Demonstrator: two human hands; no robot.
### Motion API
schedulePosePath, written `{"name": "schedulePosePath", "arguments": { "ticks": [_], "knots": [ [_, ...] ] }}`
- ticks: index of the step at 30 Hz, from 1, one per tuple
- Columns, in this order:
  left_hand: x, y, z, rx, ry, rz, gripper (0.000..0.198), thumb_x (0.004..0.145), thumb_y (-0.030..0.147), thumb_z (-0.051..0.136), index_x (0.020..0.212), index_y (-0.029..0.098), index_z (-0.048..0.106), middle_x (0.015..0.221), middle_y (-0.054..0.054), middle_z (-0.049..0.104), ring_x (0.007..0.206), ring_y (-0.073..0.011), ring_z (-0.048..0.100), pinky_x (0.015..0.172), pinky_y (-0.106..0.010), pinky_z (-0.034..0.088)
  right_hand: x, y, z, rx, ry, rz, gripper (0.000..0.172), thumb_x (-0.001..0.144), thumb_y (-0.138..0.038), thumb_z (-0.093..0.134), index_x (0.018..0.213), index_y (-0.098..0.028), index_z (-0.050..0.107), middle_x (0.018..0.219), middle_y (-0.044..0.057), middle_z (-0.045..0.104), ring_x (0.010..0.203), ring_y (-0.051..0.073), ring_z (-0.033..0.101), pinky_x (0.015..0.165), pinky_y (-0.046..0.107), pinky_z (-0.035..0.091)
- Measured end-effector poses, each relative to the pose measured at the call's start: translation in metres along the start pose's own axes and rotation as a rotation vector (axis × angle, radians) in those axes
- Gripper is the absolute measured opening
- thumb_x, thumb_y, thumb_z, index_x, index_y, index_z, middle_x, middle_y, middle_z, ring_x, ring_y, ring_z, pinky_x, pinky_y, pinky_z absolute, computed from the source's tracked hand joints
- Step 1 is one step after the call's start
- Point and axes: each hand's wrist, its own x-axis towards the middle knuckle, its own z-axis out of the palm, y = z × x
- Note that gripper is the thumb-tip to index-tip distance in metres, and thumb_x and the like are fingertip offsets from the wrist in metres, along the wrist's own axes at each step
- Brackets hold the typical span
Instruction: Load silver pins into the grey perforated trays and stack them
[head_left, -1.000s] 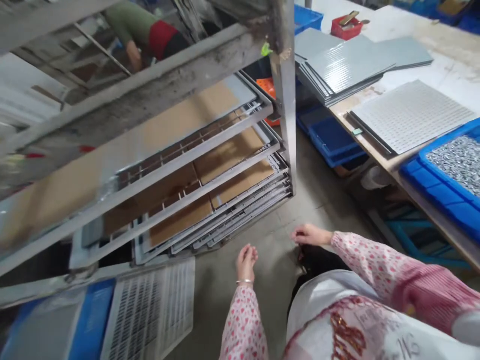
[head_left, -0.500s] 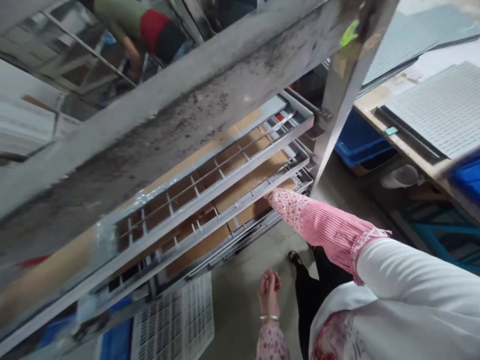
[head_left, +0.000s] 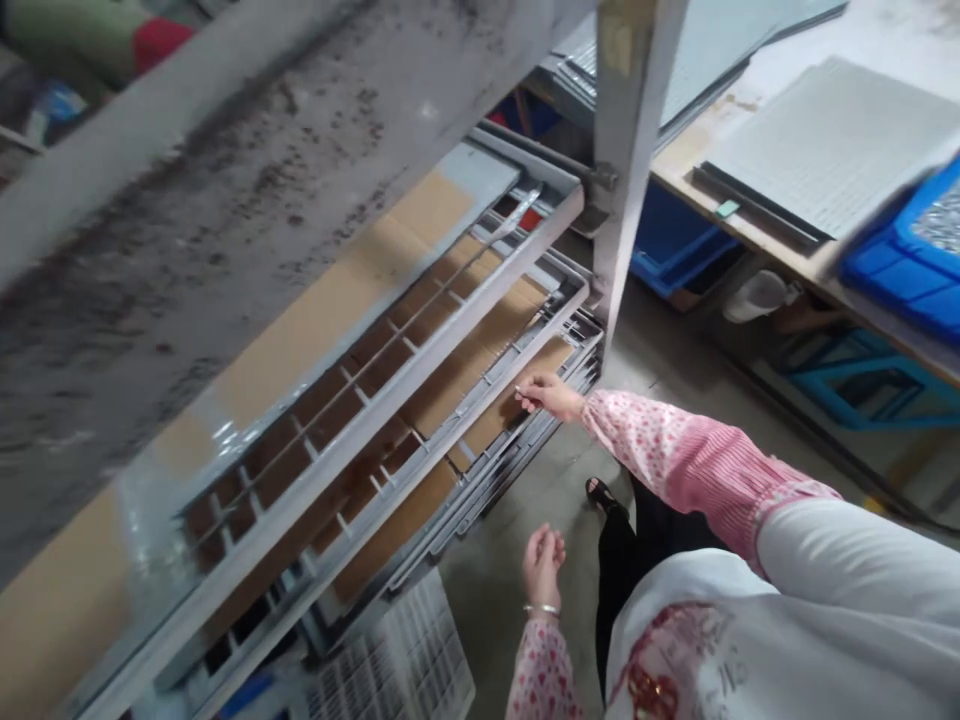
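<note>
While the head camera looks down past the grey metal rack (head_left: 300, 200), we log the right hand (head_left: 551, 397) stretched out to the lower tiers, below and just left of the rack's upright steel post (head_left: 626, 150). Its fingertips lie against the front rail of a grey metal grid frame (head_left: 480, 410) backed by a brown cardboard sheet (head_left: 442, 385). The fingers are extended and close together. We cannot tell whether thumb and fingers have closed on the rail, as the hand is small and seen side-on.

The left hand (head_left: 544, 560) hangs well below the post over the concrete floor (head_left: 675, 380), fingers loosely curled, palm empty, touching nothing.

Status (our judgement): first contact with the frame is made. The frame sits fully in its tier, in line with the frames stacked above and below it. Nothing is lifted, slid out or carried, so everything beyond the touch is left.

Surroundings:
- Right of the post, a wooden workbench (head_left: 679, 155) carries pale perforated sheets (head_left: 840, 140) and a blue plastic bin (head_left: 892, 270).
- Far down-left of the post, a white louvred panel (head_left: 405, 660) lies on the floor.
- Far up-left of the post, another person's green and red sleeve (head_left: 90, 35) shows, blurred.
</note>
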Motion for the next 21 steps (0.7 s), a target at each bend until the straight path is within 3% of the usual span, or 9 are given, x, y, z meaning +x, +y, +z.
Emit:
{"name": "schedulePosePath", "arguments": {
  "ticks": [2, 6, 12, 16, 18, 21],
  "knots": [
    [0.004, 0.003, 0.001, 0.059, -0.043, -0.022, 0.037, 0.066, 0.032, 0.081, 0.095, 0.017, 0.065, 0.086, -0.008, 0.069, 0.069, -0.0138, 0.066, 0.061, -0.023, 0.050, -0.031, 0.009, -0.013, 0.166, 0.069, 0.047, 0.014, 0.087, -0.023, 0.069, 0.085, -0.014, 0.059, 0.076, 0.000, 0.064, 0.055, 0.005, 0.055, 0.054, 0.015, 0.050],
    [0.013, 0.009, 0.007, 0.139, -0.107, -0.069, 0.029, 0.070, 0.022, 0.076, 0.096, 0.017, 0.064, 0.086, -0.007, 0.069, 0.068, -0.0127, 0.065, 0.062, -0.023, 0.050, -0.093, 0.017, -0.039, 0.487, 0.127, 0.082, 0.020, 0.079, -0.013, 0.073, 0.096, -0.014, 0.064, 0.078, 0.002, 0.068, 0.058, 0.006, 0.061, 0.053, 0.014, 0.053],
    [0.012, 0.016, 0.033, 0.220, -0.127, -0.073, 0.019, 0.076, 0.014, 0.069, 0.094, 0.018, 0.063, 0.083, -0.006, 0.068, 0.065, -0.0115, 0.065, 0.061, -0.022, 0.049, -0.150, -0.011, -0.090, 0.610, 0.275, -0.020, 0.021, 0.073, -0.008, 0.075, 0.092, -0.012, 0.066, 0.075, 0.002, 0.067, 0.058, 0.006, 0.061, 0.050, 0.013, 0.052],
    [0.006, 0.018, 0.061, 0.238, -0.091, -0.098, 0.016, 0.079, 0.010, 0.064, 0.092, 0.018, 0.063, 0.081, -0.006, 0.068, 0.064, -0.0123, 0.065, 0.061, -0.022, 0.050, -0.187, -0.052, -0.149, 0.592, 0.427, -0.051, 0.017, 0.074, -0.004, 0.070, 0.088, -0.013, 0.064, 0.071, 0.000, 0.065, 0.054, 0.006, 0.058, 0.048, 0.013, 0.050],
    [0.003, 0.018, 0.076, 0.250, -0.073, -0.105, 0.015, 0.079, 0.009, 0.063, 0.090, 0.018, 0.062, 0.079, -0.006, 0.068, 0.063, -0.0124, 0.065, 0.060, -0.022, 0.050, -0.212, -0.085, -0.190, 0.445, 0.612, -0.140, 0.015, 0.078, -0.002, 0.064, 0.086, -0.014, 0.062, 0.067, -0.001, 0.064, 0.053, 0.006, 0.056, 0.048, 0.013, 0.048],
    [0.004, 0.021, 0.094, 0.252, -0.025, -0.113, 0.011, 0.083, 0.008, 0.059, 0.087, 0.018, 0.060, 0.075, -0.004, 0.066, 0.061, -0.0118, 0.063, 0.060, -0.022, 0.049, -0.256, -0.150, -0.265, 0.094, 0.961, -0.394, 0.015, 0.085, -0.002, 0.052, 0.079, -0.015, 0.056, 0.062, -0.003, 0.059, 0.053, 0.005, 0.053, 0.053, 0.013, 0.047]
  ]
}}
